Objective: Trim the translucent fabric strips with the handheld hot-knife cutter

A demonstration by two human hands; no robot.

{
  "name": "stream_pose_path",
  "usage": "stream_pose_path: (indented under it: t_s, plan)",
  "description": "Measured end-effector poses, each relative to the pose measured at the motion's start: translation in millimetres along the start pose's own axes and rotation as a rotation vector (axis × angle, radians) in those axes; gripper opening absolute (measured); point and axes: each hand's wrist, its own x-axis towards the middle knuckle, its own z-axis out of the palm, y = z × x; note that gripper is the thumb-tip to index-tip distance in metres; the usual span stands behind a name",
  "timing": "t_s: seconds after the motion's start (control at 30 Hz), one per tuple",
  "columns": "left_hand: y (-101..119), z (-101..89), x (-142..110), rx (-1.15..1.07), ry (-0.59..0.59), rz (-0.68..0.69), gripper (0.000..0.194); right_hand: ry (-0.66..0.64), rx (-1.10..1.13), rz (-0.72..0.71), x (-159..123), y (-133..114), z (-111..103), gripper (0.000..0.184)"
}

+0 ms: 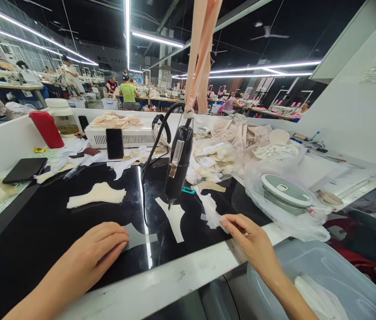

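My left hand (99, 251) is at the near left of the glossy black work surface (57, 240). Its fingers are pressed together at the left end of a thin grey translucent piece (137, 236). With thumb and fingertips, my right hand (249, 238) pinches the near end of a crumpled white fabric piece (209, 206). Between the hands lies a cream Y-shaped cut piece (174, 220). Over it hangs a black corded hand tool (178, 164), tip downward, tied to pink fabric strips (201, 53). Another cream cut piece (96, 195) lies farther left.
Behind are a phone (114, 143), a white vented box (134, 135) and a red cup (47, 129). A fabric pile (214, 162) and a grey-green oval object (286, 191) on plastic lie right. A translucent bin (321, 266) stands below the front edge. People sit at distant tables.
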Motion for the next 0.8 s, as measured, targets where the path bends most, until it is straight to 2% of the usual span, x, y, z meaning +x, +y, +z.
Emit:
stream_pose_path:
  t_s: [0.1, 0.17, 0.3, 0.37, 0.5, 0.6, 0.7, 0.8]
  plan:
    - [25, 1.7, 20, -0.034, 0.009, 0.087, 0.021, 0.001, 0.026, 0.006, 1, 2, 2, 0.034]
    - [45, 9.2, 38, -0.060, 0.007, 0.136, 0.023, 0.002, 0.041, 0.007, 1, 4, 2, 0.035]
    - [77, 38.6, 81, -0.035, -0.014, 0.297, 0.028, -0.009, 0.071, 0.000, 0, 7, 4, 0.039]
    - [87, 57.0, 102, -0.043, -0.031, 0.326, 0.034, -0.018, 0.084, -0.005, -1, 10, 4, 0.043]
    - [96, 91.7, 138, -0.068, -0.014, 0.391, 0.040, -0.032, 0.094, -0.018, -4, 13, 7, 0.046]
    - [96, 109.9, 152, -0.059, -0.131, 0.357, 0.039, -0.042, 0.099, -0.025, -6, 15, 8, 0.045]
    - [94, 118.6, 156, -0.040, -0.258, 0.324, 0.032, -0.041, 0.116, -0.025, -8, 15, 8, 0.045]
    - [91, 120.1, 155, -0.041, -0.290, 0.324, 0.029, -0.024, 0.139, -0.015, -7, 15, 5, 0.044]
